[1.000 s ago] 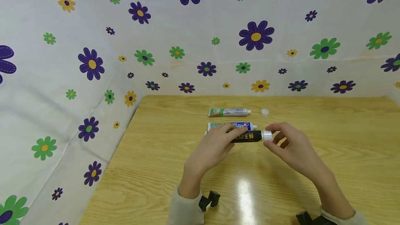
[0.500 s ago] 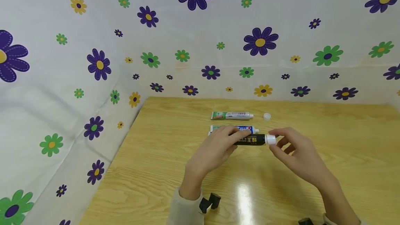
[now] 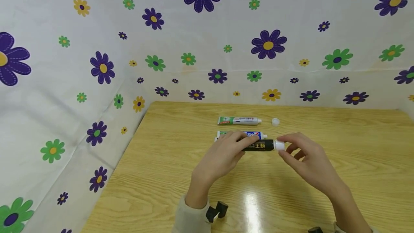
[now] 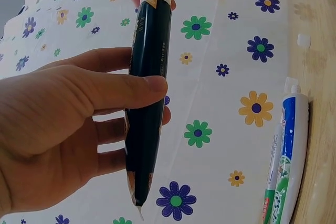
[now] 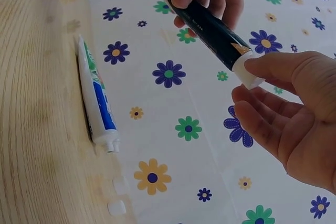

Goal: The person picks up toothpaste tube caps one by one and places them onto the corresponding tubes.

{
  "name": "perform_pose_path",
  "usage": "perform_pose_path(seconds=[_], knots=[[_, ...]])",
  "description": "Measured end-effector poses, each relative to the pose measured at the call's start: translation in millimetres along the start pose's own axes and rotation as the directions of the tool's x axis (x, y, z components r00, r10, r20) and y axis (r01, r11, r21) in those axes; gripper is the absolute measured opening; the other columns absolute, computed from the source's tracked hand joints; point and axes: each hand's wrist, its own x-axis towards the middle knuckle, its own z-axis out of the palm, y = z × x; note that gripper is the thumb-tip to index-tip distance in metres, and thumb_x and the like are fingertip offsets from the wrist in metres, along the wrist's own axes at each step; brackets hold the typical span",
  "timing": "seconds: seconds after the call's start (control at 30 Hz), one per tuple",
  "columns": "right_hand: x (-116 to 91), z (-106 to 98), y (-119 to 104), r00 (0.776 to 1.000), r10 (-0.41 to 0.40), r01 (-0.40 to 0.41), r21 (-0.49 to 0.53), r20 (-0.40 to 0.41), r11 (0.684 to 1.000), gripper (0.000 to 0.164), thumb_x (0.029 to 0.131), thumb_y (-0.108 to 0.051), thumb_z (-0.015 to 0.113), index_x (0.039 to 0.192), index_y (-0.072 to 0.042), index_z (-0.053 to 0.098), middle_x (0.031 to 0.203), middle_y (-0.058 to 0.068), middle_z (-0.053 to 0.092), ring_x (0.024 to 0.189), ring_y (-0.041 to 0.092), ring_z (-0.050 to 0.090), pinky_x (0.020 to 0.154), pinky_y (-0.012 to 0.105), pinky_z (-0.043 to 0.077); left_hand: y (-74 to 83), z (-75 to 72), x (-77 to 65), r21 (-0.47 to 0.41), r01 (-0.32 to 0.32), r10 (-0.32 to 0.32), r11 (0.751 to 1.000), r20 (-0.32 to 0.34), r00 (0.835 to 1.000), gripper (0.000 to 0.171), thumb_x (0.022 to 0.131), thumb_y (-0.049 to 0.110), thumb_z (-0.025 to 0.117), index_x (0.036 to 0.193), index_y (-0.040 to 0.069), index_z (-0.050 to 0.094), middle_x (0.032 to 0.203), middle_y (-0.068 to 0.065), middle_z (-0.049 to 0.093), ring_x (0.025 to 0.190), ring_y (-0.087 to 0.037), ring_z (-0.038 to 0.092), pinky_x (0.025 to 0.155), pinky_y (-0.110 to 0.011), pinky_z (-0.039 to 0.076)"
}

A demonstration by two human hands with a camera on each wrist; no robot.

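Near the middle of the head view, my left hand [image 3: 221, 155] holds a black toothpaste tube [image 3: 258, 145] with gold lettering. Its thumb lies across the tube's body in the left wrist view, and the other fingers wrap behind. The white cap [image 3: 279, 145] sits at the tube's right end. My right hand [image 3: 304, 154] pinches this cap between thumb and fingertips. In the right wrist view the tube [image 5: 210, 27] slants, cap end lower. Partly hidden behind my left hand, a blue, white and green toothpaste tube [image 3: 253, 135] lies on the table, its narrow nozzle bare.
Farther back lies a green and white toothpaste tube [image 3: 240, 120], its nozzle pointing right. A loose white cap [image 3: 275, 122] rests to its right. A white cloth with flower prints [image 3: 220, 56] stands behind and left of the wooden table [image 3: 155, 161].
The head view has shifted slightly, so everything sits a little lower and farther right. Both hands keep their grip on the black tube and its cap, with little visible movement.
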Motion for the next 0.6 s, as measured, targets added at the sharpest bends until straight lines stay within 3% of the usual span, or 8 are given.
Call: perform_pose_path(seconds=[0.6], knots=[[-1.2, 0.9, 1.4, 0.998, -0.045, 0.046, 0.013, -0.039, 0.999, 0.046, 0.074, 0.019, 0.075, 0.112, -0.008, 0.071, 0.11, 0.005, 0.067, 0.081, 0.003, 0.06, 0.061, 0.014, 0.052, 0.3, 3.3, 2.7, -0.001, -0.016, 0.016, 1.0, 0.04, 0.999, 0.051, 0.093, 0.007, 0.07, 0.14, 0.019, 0.057, 0.121, -0.003, 0.063, 0.104, -0.018, 0.062, 0.09, -0.034, 0.052]])
